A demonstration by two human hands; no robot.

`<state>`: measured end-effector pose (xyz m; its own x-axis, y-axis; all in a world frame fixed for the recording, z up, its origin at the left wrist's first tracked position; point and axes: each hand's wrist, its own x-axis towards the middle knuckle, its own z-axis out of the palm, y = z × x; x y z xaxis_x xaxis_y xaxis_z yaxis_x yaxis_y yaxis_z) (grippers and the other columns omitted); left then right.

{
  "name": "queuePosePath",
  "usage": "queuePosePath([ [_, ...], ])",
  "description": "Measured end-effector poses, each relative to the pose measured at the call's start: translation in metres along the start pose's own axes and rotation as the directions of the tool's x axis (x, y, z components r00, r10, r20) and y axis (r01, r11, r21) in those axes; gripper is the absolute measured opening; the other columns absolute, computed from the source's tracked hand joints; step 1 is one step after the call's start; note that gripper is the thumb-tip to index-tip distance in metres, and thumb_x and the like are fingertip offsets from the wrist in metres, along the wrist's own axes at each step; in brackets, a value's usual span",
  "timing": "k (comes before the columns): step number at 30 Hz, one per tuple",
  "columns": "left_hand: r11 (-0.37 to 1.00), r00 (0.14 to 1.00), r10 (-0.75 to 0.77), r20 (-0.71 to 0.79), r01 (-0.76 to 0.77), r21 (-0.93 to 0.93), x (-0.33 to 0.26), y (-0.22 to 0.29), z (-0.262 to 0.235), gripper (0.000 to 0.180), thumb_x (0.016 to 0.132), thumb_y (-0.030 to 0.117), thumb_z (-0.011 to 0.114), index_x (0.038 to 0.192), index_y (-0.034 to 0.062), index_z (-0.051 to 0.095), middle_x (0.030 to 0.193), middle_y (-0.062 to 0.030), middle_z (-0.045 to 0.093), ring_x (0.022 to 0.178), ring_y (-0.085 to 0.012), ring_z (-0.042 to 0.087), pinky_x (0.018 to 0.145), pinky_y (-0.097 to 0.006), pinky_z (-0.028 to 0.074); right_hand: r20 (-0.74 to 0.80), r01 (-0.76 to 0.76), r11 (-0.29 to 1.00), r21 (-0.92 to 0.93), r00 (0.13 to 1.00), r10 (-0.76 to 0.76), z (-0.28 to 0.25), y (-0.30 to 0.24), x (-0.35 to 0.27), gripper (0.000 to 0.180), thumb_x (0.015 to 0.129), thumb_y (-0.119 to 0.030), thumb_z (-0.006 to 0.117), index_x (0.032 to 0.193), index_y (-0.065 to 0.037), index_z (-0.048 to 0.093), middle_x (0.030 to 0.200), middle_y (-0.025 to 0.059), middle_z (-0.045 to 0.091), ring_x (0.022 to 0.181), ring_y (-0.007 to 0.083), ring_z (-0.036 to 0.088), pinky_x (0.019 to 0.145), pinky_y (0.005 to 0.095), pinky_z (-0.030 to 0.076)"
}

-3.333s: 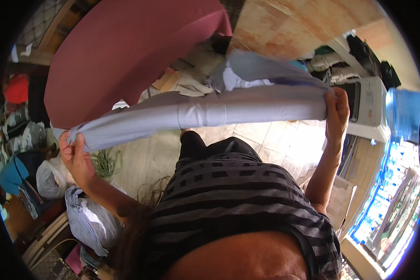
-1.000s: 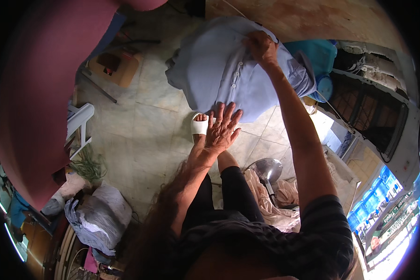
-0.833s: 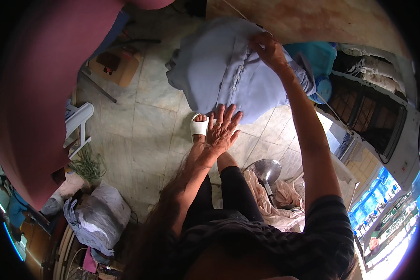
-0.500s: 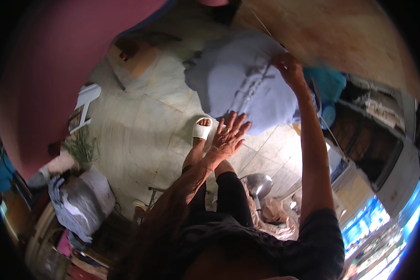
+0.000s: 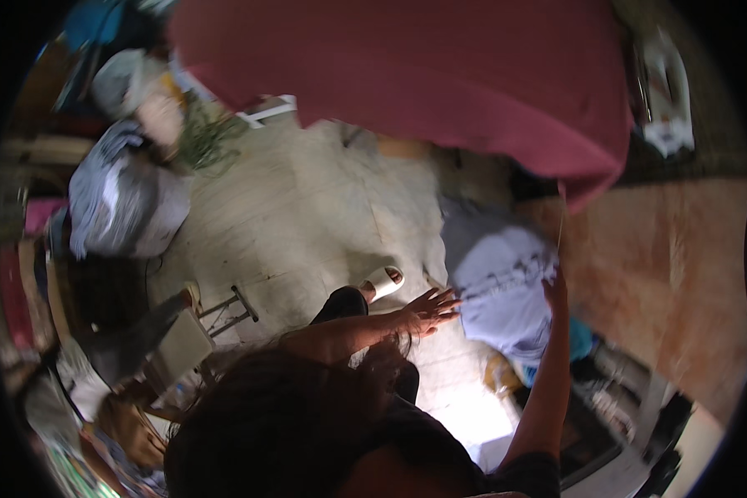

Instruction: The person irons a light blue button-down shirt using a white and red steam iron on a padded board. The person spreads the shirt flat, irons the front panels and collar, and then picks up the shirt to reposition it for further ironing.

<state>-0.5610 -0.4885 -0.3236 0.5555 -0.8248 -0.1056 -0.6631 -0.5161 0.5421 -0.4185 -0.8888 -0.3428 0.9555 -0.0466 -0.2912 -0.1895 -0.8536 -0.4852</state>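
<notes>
A light blue cloth [image 5: 494,311] with a dark printed pattern hangs over the floor, right of the middle, looking like a garment. My right hand [image 5: 555,292] is at its far right edge, fingers bent in and seemingly pinching it; blur hides the exact grip. Spread fingers show on my left hand [image 5: 430,312], which holds nothing; its fingertips reach the cloth's left edge, and I cannot tell whether they touch. A thin cord [image 5: 561,220] runs up from near my right hand toward a maroon cloth [image 5: 440,75] hanging across the far side.
A brownish panel [image 5: 639,249] stands at the right, above a dark boxy appliance [image 5: 585,423]. To the left are a stuffed plastic bag [image 5: 133,199], green leaves [image 5: 207,137] and a grey stool [image 5: 183,344]. My foot wears a white slipper [image 5: 383,283] on the pale floor [image 5: 290,199].
The whole view has turned, bringing the maroon cloth across the top and the blue cloth farther right. My left hand stays spread beside the blue cloth; my right hand stays at its edge.
</notes>
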Motion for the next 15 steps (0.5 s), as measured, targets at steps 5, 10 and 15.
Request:
queuePosePath([
  [5, 0.929, 0.88, -0.368, -0.301, 0.358, -0.088, -0.072, -0.079, -0.044, 0.059, 0.073, 0.026, 0.074, 0.127, 0.016, 0.055, 0.137, -0.0147, 0.045, 0.134, -0.0386, 0.036, 0.097, -0.055, 0.04, 0.046, 0.048, 0.979, 0.198, 0.997, -0.058, -0.052, -0.138, -0.012, 0.045, 0.086, -0.011, 0.069, 0.128, -0.005, 0.056, 0.114, 0.0132, 0.065, 0.103, 0.0256, 0.063, 0.088, 0.0379, 0.05],
  [10, 0.658, 0.407, -0.735, -0.542, 0.621, -0.426, -0.179, -0.212, -0.115, 0.039, 0.081, 0.029, 0.07, 0.116, 0.0131, 0.063, 0.121, -0.007, 0.06, 0.121, -0.0294, 0.05, 0.091, -0.045, 0.049, -0.047, 0.349, 0.803, 0.483, 0.926, -0.374, -0.115, -0.361, -0.044, 0.029, 0.09, 0.0, 0.061, 0.119, -0.002, 0.06, 0.104, 0.0098, 0.065, 0.092, 0.0165, 0.065, 0.08, 0.0285, 0.052],
  [15, 0.586, -0.132, -0.645, -0.753, 0.547, -0.598, -0.295, -0.339, -0.245, 0.021, 0.087, 0.018, 0.064, 0.105, 0.0078, 0.068, 0.108, -0.0168, 0.066, 0.104, -0.036, 0.06, 0.09, -0.043, 0.047, -0.361, 0.6, 0.641, 0.478, 0.8, -0.48, -0.12, -0.547, -0.029, 0.02, 0.087, 0.006, 0.063, 0.107, 0.001, 0.063, 0.096, 0.0098, 0.065, 0.088, 0.0176, 0.065, 0.077, 0.03, 0.052],
])
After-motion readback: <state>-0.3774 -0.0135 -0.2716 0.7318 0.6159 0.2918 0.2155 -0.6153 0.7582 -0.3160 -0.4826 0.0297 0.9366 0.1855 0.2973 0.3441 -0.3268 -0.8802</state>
